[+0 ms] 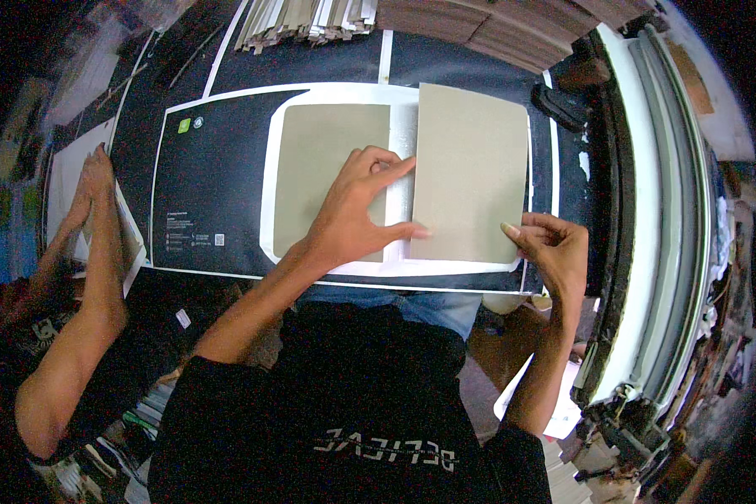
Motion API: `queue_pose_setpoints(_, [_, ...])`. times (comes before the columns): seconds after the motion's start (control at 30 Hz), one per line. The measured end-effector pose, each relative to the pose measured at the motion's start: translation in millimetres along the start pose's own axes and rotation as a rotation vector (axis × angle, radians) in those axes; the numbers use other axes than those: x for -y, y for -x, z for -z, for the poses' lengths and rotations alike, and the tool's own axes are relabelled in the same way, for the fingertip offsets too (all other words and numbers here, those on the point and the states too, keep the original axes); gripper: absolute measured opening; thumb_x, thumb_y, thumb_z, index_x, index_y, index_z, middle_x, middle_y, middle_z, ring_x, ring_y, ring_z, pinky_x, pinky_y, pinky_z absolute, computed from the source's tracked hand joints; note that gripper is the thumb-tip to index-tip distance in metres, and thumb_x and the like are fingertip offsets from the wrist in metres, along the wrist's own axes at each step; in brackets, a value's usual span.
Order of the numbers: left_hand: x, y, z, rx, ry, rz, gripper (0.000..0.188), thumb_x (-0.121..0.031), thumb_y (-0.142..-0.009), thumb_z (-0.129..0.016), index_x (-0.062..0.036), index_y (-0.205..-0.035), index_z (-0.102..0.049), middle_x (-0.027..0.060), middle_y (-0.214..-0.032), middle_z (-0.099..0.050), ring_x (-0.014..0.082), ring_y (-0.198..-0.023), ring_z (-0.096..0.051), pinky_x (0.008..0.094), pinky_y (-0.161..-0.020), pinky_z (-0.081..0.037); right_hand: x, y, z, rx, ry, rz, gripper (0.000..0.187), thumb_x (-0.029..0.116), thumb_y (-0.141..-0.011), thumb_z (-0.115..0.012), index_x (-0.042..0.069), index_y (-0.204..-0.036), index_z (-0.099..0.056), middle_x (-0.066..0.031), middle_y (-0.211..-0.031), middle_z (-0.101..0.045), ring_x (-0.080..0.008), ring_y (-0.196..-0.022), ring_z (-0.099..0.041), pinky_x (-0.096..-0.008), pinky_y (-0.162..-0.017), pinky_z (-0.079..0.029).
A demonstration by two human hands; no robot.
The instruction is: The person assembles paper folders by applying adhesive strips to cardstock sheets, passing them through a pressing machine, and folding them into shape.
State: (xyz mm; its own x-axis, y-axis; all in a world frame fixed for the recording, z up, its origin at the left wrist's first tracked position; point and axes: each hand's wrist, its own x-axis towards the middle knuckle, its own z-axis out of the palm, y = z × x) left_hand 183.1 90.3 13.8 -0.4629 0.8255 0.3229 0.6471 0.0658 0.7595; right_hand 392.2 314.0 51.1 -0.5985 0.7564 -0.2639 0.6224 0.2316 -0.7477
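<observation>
A greyish-brown sheet of cardboard [472,172] lies over the right part of a white patch on a dark printed sheet [218,168]. My left hand [349,206] has its index finger and thumb spread along the cardboard's left edge, the thumb tip on top and slightly blurred. At the lower right corner, my right hand [559,252] pinches the same cardboard with the thumb above. A second cardboard piece [332,168] rests flat on the white patch, partly under my left hand and wrist. A shiny white strip [401,134] shows between the two pieces.
Cardboard strips [307,21] and stacked brown boards [512,29] occupy the far side. A black object [560,107] stands near the sheet's right. Long pale rollers or rails [659,210] run along the right. Another person's arm [84,336] reaches over a white sheet at left.
</observation>
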Motion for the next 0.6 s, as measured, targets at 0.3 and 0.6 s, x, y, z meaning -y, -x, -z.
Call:
queue_pose_setpoints(0.3, [9.8,9.5,4.5,0.183,-0.061,0.037,0.092,-0.048,-0.066,-0.089,-0.0007,-0.139,-0.059,0.0128,-0.124,-0.053,0.0276,-0.114,-0.046,0.0431,-0.097,-0.034,-8.6,0.5,-10.6,0.03,0.074,-0.037,0.035,0.019,-0.075,-0.09,-0.006,-0.094,-0.075,-0.0111,-0.076,-0.074,-0.0131,-0.066,-0.068,-0.0269,-0.061,-0.055])
queue_pose_setpoints(0.6, [13.1,11.0,2.1,0.184,-0.098,0.01,0.091,-0.045,-0.066,-0.09,0.0002,-0.139,-0.058,0.0128,-0.123,-0.052,0.0273,-0.115,-0.046,0.0441,-0.097,-0.034,-1.7,4.4,-13.2,0.033,0.039,-0.047,0.032,0.016,-0.076,-0.09,-0.006,-0.093,-0.074,-0.0099,-0.073,-0.073,-0.0121,-0.062,-0.067,-0.0255,-0.057,-0.053])
